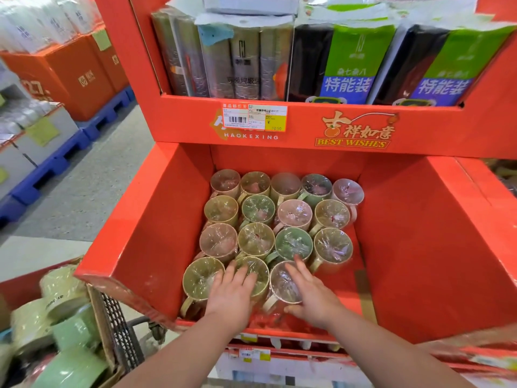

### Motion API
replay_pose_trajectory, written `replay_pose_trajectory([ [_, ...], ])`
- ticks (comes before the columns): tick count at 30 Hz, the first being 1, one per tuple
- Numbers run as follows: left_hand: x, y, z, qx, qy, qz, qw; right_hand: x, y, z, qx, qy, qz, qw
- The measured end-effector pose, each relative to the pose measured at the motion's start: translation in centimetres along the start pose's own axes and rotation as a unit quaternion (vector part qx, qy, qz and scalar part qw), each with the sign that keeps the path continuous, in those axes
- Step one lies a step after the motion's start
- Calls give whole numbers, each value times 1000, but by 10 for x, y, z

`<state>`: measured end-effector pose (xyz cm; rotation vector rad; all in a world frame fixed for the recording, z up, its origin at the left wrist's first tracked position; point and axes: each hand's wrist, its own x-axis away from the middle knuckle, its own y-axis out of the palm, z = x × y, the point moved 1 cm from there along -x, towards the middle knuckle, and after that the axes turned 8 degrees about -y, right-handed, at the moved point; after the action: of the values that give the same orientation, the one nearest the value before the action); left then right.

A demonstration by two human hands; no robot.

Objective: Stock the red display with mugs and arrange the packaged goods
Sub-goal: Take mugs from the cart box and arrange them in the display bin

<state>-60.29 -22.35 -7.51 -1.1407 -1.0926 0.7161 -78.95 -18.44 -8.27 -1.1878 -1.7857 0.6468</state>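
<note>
The red display (414, 247) has an open lower bin with several plastic-wrapped mugs standing upright in rows: pink, yellow and green. My left hand (232, 295) lies flat with straight fingers on top of a yellow mug (258, 271) in the front row. My right hand (310, 292) covers the pink mug (281, 287) beside it, fingers spread over the rim and thumb at its near side. A further yellow mug (200, 278) stands at the front left. The bin's right part shows bare red floor. On the upper shelf stand packaged goods: grey roll packs (237, 60) and green-and-black packs (344, 63).
A cart at lower left holds a cardboard box (103, 326) with more wrapped mugs (67, 331), green and cream. Blue pallets (53, 161) with orange and grey cartons line the aisle on the left. A price tag (254, 117) hangs on the shelf front.
</note>
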Motion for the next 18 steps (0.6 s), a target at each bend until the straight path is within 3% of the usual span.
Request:
replay_pose_trajectory([
  [11, 17, -10, 5, 4, -18, -5, 1000, 11, -12, -13, 74, 16, -12, 997],
  [18, 48, -16, 3, 34, -22, 69, 997, 25, -21, -30, 151, -97, 44, 983],
])
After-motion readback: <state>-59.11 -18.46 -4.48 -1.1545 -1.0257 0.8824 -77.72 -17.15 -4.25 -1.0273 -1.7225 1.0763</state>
